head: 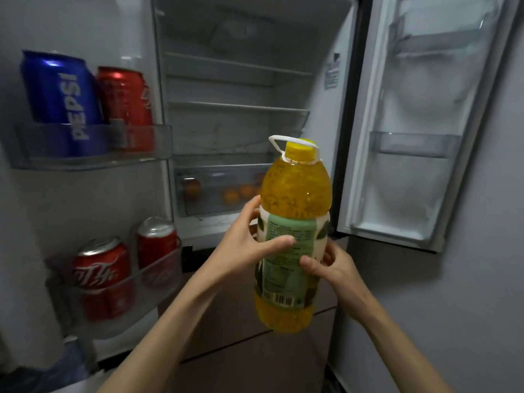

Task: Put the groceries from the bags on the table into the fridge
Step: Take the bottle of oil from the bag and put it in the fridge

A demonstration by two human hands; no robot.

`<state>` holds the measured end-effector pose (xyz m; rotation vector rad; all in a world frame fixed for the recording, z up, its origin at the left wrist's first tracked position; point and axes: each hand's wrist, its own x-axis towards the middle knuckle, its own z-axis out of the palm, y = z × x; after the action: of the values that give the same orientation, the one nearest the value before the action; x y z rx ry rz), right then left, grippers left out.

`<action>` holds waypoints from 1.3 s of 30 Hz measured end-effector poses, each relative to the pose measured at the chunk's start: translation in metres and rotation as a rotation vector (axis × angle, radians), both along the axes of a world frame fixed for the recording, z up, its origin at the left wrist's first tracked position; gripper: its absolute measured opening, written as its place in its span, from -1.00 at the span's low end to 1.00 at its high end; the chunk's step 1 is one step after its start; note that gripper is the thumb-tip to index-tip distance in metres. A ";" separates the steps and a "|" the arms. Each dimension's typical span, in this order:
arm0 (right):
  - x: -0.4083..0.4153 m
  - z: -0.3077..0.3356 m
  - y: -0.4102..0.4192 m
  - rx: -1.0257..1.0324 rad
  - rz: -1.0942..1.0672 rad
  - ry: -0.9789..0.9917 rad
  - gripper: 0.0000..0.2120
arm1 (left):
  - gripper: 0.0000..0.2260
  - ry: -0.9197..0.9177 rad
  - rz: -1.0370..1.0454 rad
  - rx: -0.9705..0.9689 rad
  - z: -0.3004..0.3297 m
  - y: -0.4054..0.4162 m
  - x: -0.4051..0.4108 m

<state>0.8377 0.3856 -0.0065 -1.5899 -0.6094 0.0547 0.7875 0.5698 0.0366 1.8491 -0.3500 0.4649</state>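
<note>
A big bottle of yellow juice [295, 191] with a yellow cap, a white carry loop and a green label is held upright in front of the open fridge [235, 89]. My left hand [249, 245] wraps its left side with the thumb across the label. My right hand [331, 265] grips its lower right side. The fridge's glass shelves are bare. Several oranges [231, 195] lie in the clear drawer at the bottom.
The left door's upper bin [93, 143] holds a blue Pepsi can [62, 92] and a red can [126, 100]. Its lower bin [158, 282] holds two red cola cans [102, 276]. The right door [425, 117] stands open with an empty bin [414, 144].
</note>
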 end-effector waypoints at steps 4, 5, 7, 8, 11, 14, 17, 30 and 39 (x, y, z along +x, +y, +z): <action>0.067 0.011 0.004 0.015 0.020 -0.039 -0.34 | -0.18 -0.040 0.044 0.024 0.014 0.004 0.063; 0.084 0.015 0.005 0.011 0.028 -0.051 -0.34 | -0.17 -0.051 0.055 0.032 0.017 0.005 0.079; 0.121 0.023 0.008 0.008 0.047 -0.081 -0.33 | -0.17 -0.076 0.073 0.036 0.026 0.006 0.110; 0.140 0.028 0.010 0.011 0.060 -0.104 -0.32 | -0.16 -0.085 0.087 0.039 0.031 0.006 0.125; 0.194 0.051 0.015 0.010 0.094 -0.180 -0.35 | -0.15 -0.112 0.115 0.045 0.053 0.007 0.165; 0.243 0.078 0.022 0.011 0.163 -0.257 -0.40 | -0.17 -0.145 0.112 0.063 0.075 0.013 0.200; 0.284 0.099 0.035 0.009 0.168 -0.340 -0.33 | -0.10 -0.201 0.149 0.124 0.093 0.027 0.229; 0.395 0.120 0.118 0.079 0.060 -0.701 -0.46 | -0.17 -0.484 0.317 0.472 0.105 0.086 0.325; 0.473 0.105 0.167 -0.050 -0.098 -0.779 -0.31 | -0.18 -0.502 0.373 0.407 0.075 0.140 0.404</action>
<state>1.3110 0.5527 0.0983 -1.6678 -1.1279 -0.6538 1.1918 0.7094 0.1113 2.1881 -0.4607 1.1965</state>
